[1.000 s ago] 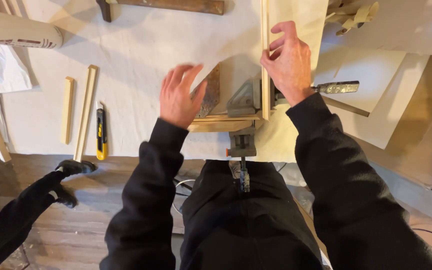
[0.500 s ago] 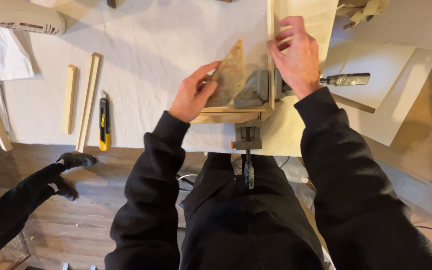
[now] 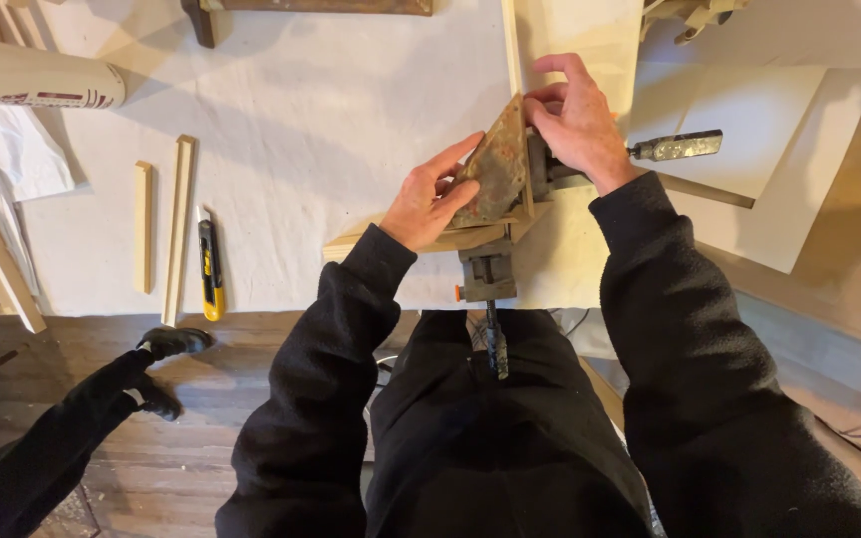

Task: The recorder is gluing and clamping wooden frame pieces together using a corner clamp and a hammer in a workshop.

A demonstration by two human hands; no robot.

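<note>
- Pressing on a rusty triangular plate [image 3: 495, 169], the left hand [image 3: 429, 204] lies open, fingers flat against it.
- Right hand [image 3: 578, 122] curls closed around the metal clamp [image 3: 540, 164] and upright wood strip [image 3: 512, 50].
- Plate sits at the table's [image 3: 331, 110] near edge, over a horizontal strip [image 3: 391, 239].
- Yellow knife [image 3: 210, 264] lies well left.

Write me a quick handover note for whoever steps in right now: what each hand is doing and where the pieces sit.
Left hand: fingers pressing the rusty triangular plate of the corner clamp at the table's front edge.
Right hand: on the clamp body at the upright wood strip.
A second strip lies along the front edge, meeting the first under the plate.
Yellow utility knife and two spare strips lie left.
Whether the clamp is tightened cannot be told.
</note>
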